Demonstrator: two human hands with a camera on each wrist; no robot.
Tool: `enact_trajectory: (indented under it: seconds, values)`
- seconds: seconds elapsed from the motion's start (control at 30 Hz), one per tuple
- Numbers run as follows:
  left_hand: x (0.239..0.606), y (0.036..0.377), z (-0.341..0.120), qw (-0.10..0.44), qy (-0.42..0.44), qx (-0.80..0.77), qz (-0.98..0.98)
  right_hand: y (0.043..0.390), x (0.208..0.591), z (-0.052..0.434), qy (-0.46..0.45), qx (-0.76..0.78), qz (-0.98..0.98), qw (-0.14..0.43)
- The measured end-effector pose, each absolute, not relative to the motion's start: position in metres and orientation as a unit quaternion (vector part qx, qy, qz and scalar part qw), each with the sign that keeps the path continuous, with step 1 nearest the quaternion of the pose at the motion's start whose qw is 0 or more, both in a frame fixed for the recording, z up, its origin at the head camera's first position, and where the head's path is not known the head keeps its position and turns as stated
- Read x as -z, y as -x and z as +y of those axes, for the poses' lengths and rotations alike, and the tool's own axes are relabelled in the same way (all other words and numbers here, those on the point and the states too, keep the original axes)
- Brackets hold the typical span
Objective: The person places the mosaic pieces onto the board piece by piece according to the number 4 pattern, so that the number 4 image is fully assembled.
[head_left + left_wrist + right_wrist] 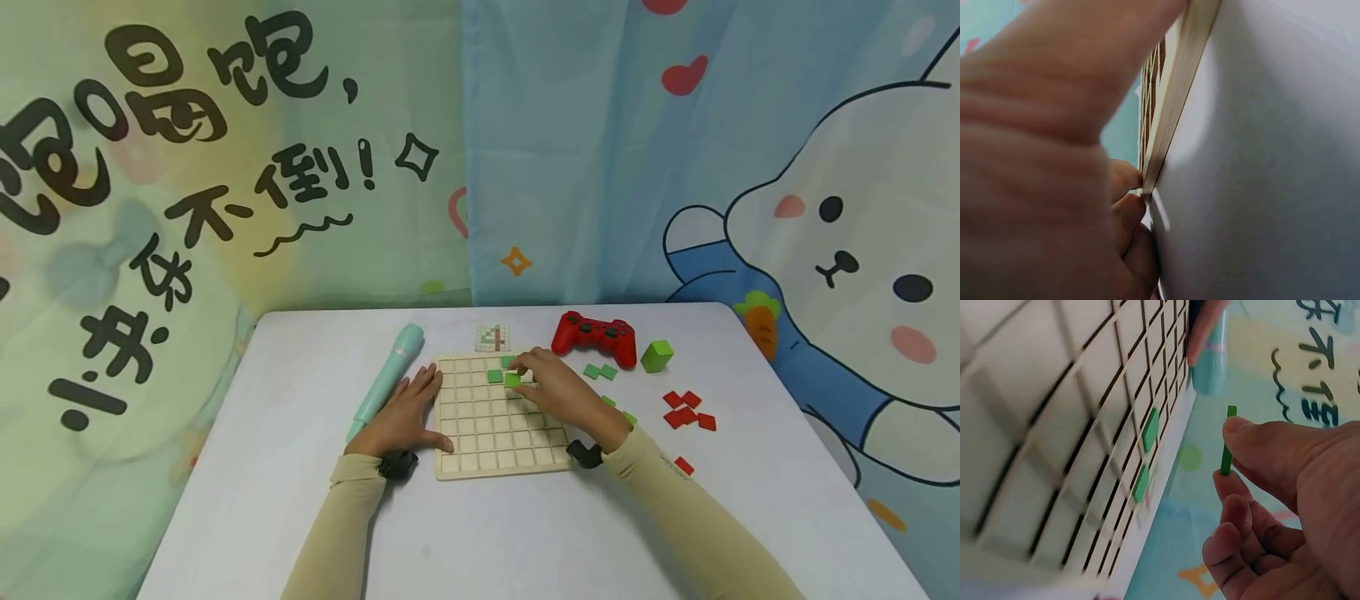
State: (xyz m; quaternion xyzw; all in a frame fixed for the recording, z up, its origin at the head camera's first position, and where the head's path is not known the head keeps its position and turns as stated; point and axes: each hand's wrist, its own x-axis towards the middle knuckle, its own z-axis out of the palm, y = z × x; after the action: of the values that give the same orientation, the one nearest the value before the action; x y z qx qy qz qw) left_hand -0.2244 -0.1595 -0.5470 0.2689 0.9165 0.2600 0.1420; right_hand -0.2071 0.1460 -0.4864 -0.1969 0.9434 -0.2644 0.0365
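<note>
A wooden grid board (480, 433) lies on the white table with two green square tiles (495, 377) in cells of its far rows. My left hand (405, 412) rests along the board's left edge, fingers extended, thumb at its lower left corner. In the left wrist view, fingertips (1127, 175) touch the board's side (1175, 103). Over the board's far part, my right hand (564, 393) pinches a green square tile (1227, 450) between thumb and fingers. In the right wrist view that tile is held edge-on above the grid, apart from the two placed tiles (1150, 430).
Behind the board lies a small pattern card (492, 337). A red game controller (595, 336), a green block (657, 356), loose green tiles (600, 372) and several red tiles (681, 417) lie to the right. A teal rod with a thicker rounded end (386, 383) lies left.
</note>
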Motion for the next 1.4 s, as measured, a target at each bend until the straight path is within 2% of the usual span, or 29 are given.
enact_trajectory:
  seconds: [0.43,1.07,1.27,1.4]
  values:
    - [0.550,0.229,-0.155,0.144,-0.278,-0.257,0.914,0.240,0.503,0.107,0.247,0.189,0.946,0.089]
    - [0.555,0.229,-0.157,0.142,-0.273,-0.274,0.911,0.244,0.512,0.092,0.238,0.196,0.945,0.106]
    - [0.556,0.230,-0.158,0.140,-0.278,-0.275,0.910,0.225,0.497,0.120,0.216,0.246,0.943,0.067]
    - [0.554,0.231,-0.165,0.136,-0.273,-0.268,0.914,0.202,0.487,0.157,0.154,0.308,0.939,-0.001]
